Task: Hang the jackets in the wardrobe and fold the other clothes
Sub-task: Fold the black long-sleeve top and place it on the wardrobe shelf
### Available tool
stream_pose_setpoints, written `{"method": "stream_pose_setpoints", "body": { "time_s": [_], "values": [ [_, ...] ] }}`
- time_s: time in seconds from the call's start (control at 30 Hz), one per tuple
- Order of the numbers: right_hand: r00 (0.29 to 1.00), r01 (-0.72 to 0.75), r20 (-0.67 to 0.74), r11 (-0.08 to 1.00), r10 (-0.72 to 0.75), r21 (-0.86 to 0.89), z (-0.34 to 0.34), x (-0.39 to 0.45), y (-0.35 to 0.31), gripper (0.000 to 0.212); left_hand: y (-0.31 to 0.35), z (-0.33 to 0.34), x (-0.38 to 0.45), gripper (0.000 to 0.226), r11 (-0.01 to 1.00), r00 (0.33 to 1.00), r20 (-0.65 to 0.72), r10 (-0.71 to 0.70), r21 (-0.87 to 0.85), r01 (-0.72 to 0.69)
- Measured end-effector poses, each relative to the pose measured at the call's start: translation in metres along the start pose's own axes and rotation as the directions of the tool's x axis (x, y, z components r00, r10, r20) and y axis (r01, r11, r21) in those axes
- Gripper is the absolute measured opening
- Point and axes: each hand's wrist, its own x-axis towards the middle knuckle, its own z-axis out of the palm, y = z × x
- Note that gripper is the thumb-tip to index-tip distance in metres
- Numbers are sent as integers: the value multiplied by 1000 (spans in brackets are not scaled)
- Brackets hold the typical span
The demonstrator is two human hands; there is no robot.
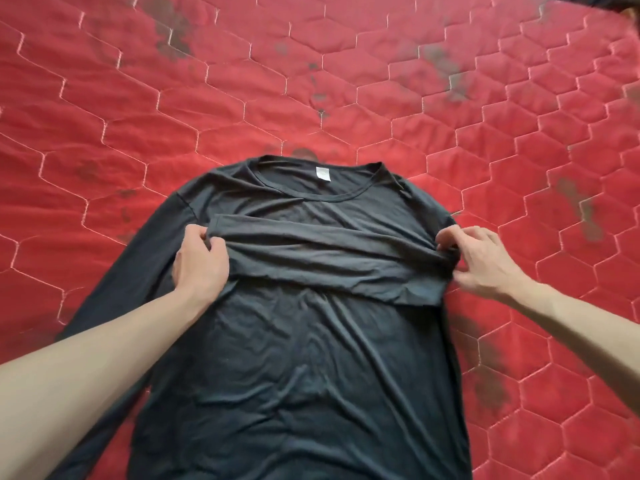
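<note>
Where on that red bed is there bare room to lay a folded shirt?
The quilt is bare beyond the shirt's collar, and right of the right hand. It is crowded in the middle, where both hands hold the folded sleeve, left hand included.

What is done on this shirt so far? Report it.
Done: the shirt lies flat on the red quilt, collar away from the camera. In hand: the left hand and right hand grip the right sleeve folded across the chest. Left: the other sleeve lies unfolded; body unfolded. No jackets in view.
</note>
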Motion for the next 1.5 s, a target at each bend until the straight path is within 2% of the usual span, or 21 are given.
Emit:
{"method": "stream_pose_setpoints", "body": {
  "time_s": [0.07, 0.13, 0.17, 0.27, 0.3, 0.37, 0.4, 0.5, 0.57, 0.67, 0.77, 0.83, 0.9, 1.0, 1.07, 1.13, 1.2, 1.27, 1.37, 1.43, 1.5],
  "values": [
    [983, 140, 148, 961, -107, -240, -11, 9, 20, 36, 0, 0, -4, 18, 1000, 1000, -11, 24, -13, -25],
    [967, 199, 218, 919, -129, -340, -20, 21, 29, 8, 0, -1, -6, 18, 998, 999, -12, 52, -21, -52],
    [976, 145, 203, 940, -84, -310, -26, 29, 29, 7, 0, -2, -7, 18, 998, 998, -5, 62, -13, -62],
    [988, -121, 79, 978, 135, -171, -43, 53, 24, 42, 0, -4, -5, 22, 998, 998, 6, 60, 34, -60],
    [986, -151, 48, 973, 162, -173, -47, 58, 27, 41, 1, -4, -3, 24, 997, 998, -4, 58, 53, -58],
    [977, -198, 39, 962, 209, -187, -46, 66, 32, 23, 2, -2, -1, 28, 995, 998, -40, 50, 86, -46],
    [970, -232, 49, 964, 239, -127, -45, 68, 34, 14, 2, -1, -1, 28, 994, 997, -58, 47, 98, -42],
    [931, -363, 98, 913, 351, 183, -37, 72, 35, 31, 2, 4, -2, 28, 993, 994, -94, 51, 115, -40],
    [921, -386, 88, 862, 379, 328, -29, 68, 34, 32, 1, 5, -1, 27, 994, 992, -114, 52, 103, -40],
    [939, -303, -85, 919, 333, 250, -17, 55, 22, 28, 2, 4, 3, 24, 996, 990, -138, 30, 88, -18],
    [970, -71, -220, 985, 105, 156, -14, 49, 4, 37, 3, 3, 7, 20, 995, 989, -143, 38, 96, -25],
    [963, 102, -257, 993, -83, 61, -13, 52, -6, 42, 2, 1, 8, 18, 994, 988, -149, 51, 102, -36],
    [967, 178, -190, 983, -169, 31, -11, 62, -14, 43, 1, 0, 9, 21, 995, 986, -159, 55, 95, -40],
    [995, 100, -26, 989, -98, 104, -13, 80, -26, 24, 3, -1, 12, 25, 996, 985, -160, 60, 75, -48],
    [991, 10, -134, 989, 11, 149, -16, 92, -29, 17, 3, -3, 15, 23, 996, 984, -161, 79, 56, -71],
    [958, -125, -240, 983, 154, 135, -18, 102, -31, 20, 2, -4, 20, 17, 996, 981, -174, 91, 35, -87],
    [937, -252, -233, 966, 258, 58, -13, 106, -35, 24, 2, -5, 25, 15, 995, 978, -185, 97, 32, -92],
    [922, -291, -270, 957, 278, -11, -2, 103, -44, 28, 1, -6, 30, 15, 995, 975, -195, 104, 21, -102],
    [876, -117, -475, 992, 84, -41, 17, 87, -70, 27, -3, -13, 29, 19, 985, 961, -222, 164, 81, -149],
    [865, 101, -485, 992, -128, -81, 34, 75, -96, 28, -16, -20, 28, 27, 937, 935, -209, 287, 263, -228],
    [845, 307, -417, 942, -336, -138, 53, 67, -126, 32, -31, -32, 29, 43, 888, 938, -172, 301, 409, -210]
  ]
}}
